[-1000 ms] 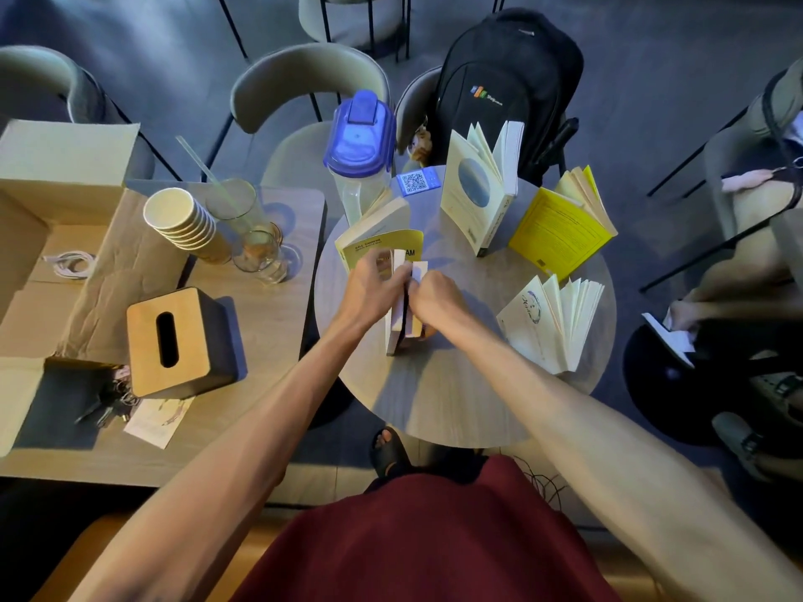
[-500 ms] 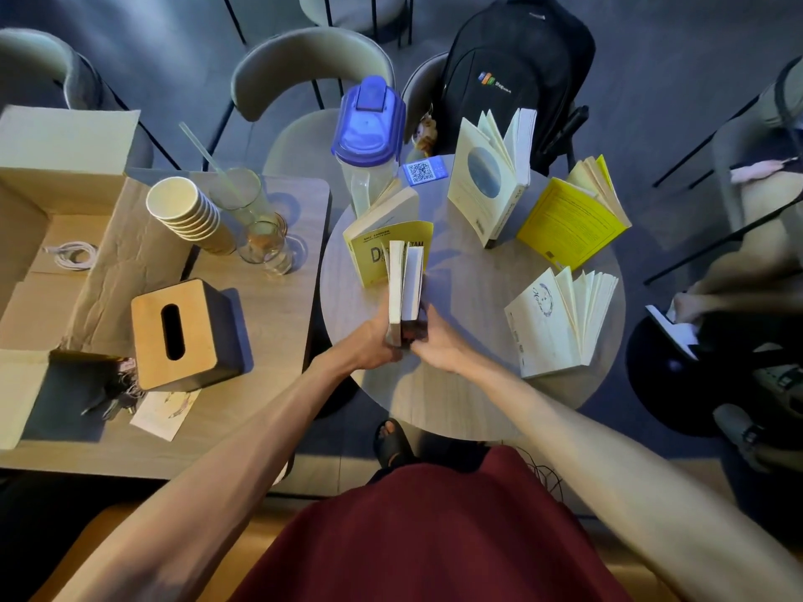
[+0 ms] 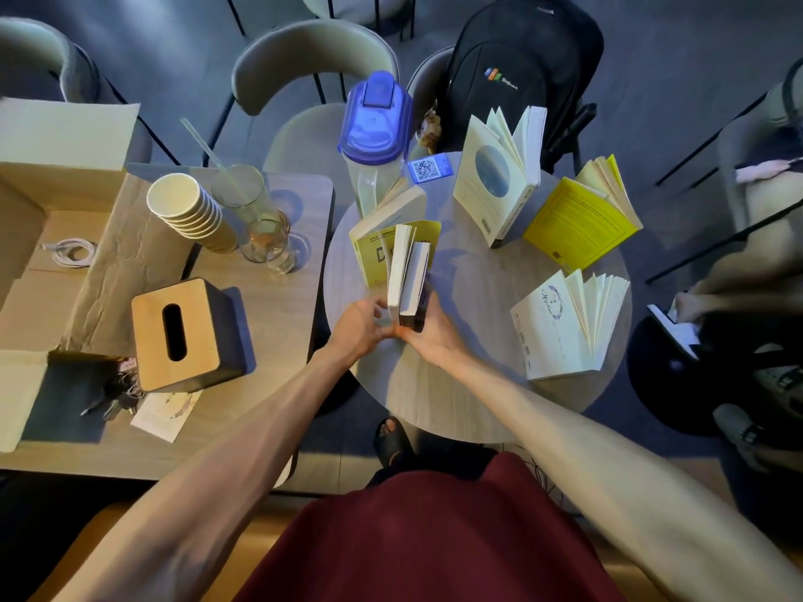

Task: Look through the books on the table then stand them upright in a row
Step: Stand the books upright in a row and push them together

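Both grips are closed on the dark-covered book (image 3: 413, 275), near the middle of the round bench (image 3: 434, 397). My left hand (image 3: 360, 330) pinches its near end from nine o'clock and my right hand (image 3: 436, 338) wraps the cover from three. Its long axis runs from the hands toward twelve, at the yellow book (image 3: 373, 262) just behind, which shows a large "D". The backpack (image 3: 521, 58) logo is too small to read. The blue card (image 3: 428, 169) carries a QR code.

Table (image 3: 434, 401) bare along near edge and across centre. Far side blocked by pitcher (image 3: 376, 123), blue-circle book (image 3: 489, 193), yellow book (image 3: 573, 223); fanned white book (image 3: 543, 336) closes the right.
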